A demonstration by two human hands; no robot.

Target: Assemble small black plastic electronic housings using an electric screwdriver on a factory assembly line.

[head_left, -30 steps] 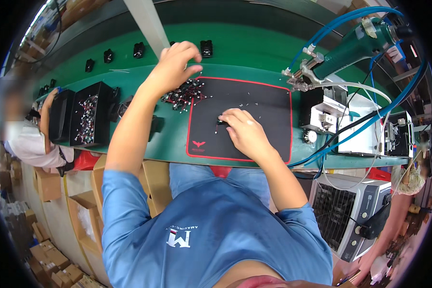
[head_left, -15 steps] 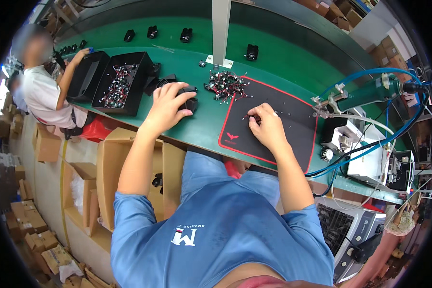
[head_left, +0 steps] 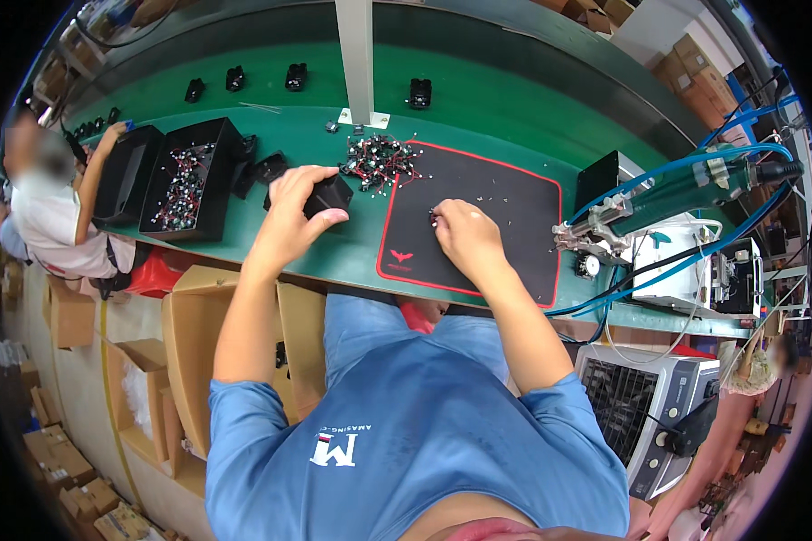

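My left hand (head_left: 296, 212) is closed around a black plastic housing (head_left: 332, 195), its thumb on the near side and its fingers on the far side. Other black housings (head_left: 269, 168) lie just beyond that hand. Over the black mat (head_left: 523, 248) with a red border, my right hand (head_left: 471, 239) pinches a small wired component (head_left: 433, 216), mostly hidden by the fingertips. A tangled pile of small wired components (head_left: 381, 162) sits between the hands, at the mat's far left corner.
A black box (head_left: 230, 185) of wired components stands left, beside another black box (head_left: 128, 194). A metal post (head_left: 356, 68) rises behind the pile. A green power tool (head_left: 686, 194) with blue hoses is at right. A person (head_left: 59, 203) works at far left. Cartons (head_left: 189, 352) stand below.
My left hand has gone from spread over the black housings to closed around one. The right hand still pinches its component over the mat. The whole view has shifted.
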